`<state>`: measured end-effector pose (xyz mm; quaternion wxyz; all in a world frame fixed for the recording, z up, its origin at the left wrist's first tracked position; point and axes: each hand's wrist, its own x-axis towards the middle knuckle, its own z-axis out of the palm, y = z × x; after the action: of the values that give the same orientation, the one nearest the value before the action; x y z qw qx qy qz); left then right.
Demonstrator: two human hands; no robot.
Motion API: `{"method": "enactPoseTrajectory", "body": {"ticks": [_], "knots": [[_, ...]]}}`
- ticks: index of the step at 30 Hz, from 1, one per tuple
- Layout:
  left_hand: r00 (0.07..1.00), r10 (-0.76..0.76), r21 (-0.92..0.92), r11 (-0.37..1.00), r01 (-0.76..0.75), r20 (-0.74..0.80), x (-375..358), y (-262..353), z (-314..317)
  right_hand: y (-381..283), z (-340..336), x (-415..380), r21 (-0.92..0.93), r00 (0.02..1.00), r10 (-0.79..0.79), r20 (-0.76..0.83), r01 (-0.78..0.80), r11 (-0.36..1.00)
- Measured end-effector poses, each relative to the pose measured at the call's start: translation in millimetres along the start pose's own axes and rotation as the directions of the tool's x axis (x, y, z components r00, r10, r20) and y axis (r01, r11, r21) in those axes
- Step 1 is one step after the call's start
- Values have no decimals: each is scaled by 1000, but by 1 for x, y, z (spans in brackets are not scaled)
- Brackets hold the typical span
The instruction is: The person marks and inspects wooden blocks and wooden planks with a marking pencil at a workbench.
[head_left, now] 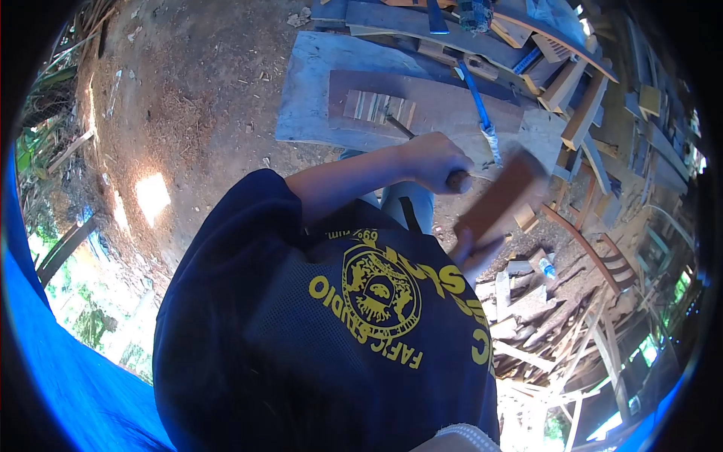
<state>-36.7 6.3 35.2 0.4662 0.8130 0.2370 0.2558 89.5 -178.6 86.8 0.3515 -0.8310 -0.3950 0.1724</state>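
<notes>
My left hand (433, 162) is closed round the handle of a chisel (399, 126), whose butt end sticks out of the fist. The chisel's metal tip touches or hovers over a small striped wooden piece (361, 106), which lies on a brown board (452, 111). My right hand (479, 255) grips a brown wooden mallet or block (503, 197), blurred by motion, near the chisel's butt end. Beyond my left hand, a blue tool (474, 94) lies across the brown board.
A wide plank bench (309, 90) stands under the board. Stacked wood offcuts (584, 105) crowd the right side, with a curved wooden frame (595, 260) below them. Wood scraps (527, 301) and a small bottle (547, 267) lie on the ground at right. Dirt floor (218, 90) extends at left.
</notes>
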Motion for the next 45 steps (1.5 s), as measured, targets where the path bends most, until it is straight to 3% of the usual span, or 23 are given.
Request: {"method": "enactPoseTrajectory", "body": {"ticks": [8,10,12,19,28,29,30,32,36,38,40,41,43,45], "knots": [[1000,26,-2,1000,-27,-16,-1,-1,18,-33,17,-15,-267,974,209,82,-181,947],[998,38,12,999,-38,-41,-1,-2,20,2,6,-19,-90,981,186,51,-181,979],[999,18,55,998,-20,32,0,1,23,3,6,-23,-69,972,234,37,-231,970],[994,71,125,989,-81,79,-3,-5,46,-4,29,-44,128,875,483,26,-483,866],[977,74,207,971,-116,201,-10,-14,75,5,30,-59,22,784,617,-65,-617,786],[972,99,260,953,-154,211,-11,-19,82,-2,13,-49,-10,815,572,97,-574,819],[967,116,305,934,-184,228,-17,-23,91,1,15,-46,-9,812,575,97,-577,817],[942,121,315,923,-223,313,-29,-31,107,9,16,-48,411,716,660,-227,-544,731],[853,97,320,901,-295,513,-51,-53,135,39,1,-47,486,703,644,-302,-468,739],[836,82,291,915,-278,542,-54,-52,135,45,6,-47,498,653,649,-389,-444,745],[682,-106,242,964,-107,724,-48,-34,122,44,3,-47,479,710,660,-246,-503,719],[680,-108,241,965,-104,725,-50,-25,119,42,1,-47,478,708,662,-245,-506,718],[718,-238,291,955,52,654,-52,-12,112,40,-1,-44,410,712,692,-120,-599,688],[731,-239,257,962,90,639,-53,-10,102,41,2,-40,400,742,662,-106,-577,712]]}}
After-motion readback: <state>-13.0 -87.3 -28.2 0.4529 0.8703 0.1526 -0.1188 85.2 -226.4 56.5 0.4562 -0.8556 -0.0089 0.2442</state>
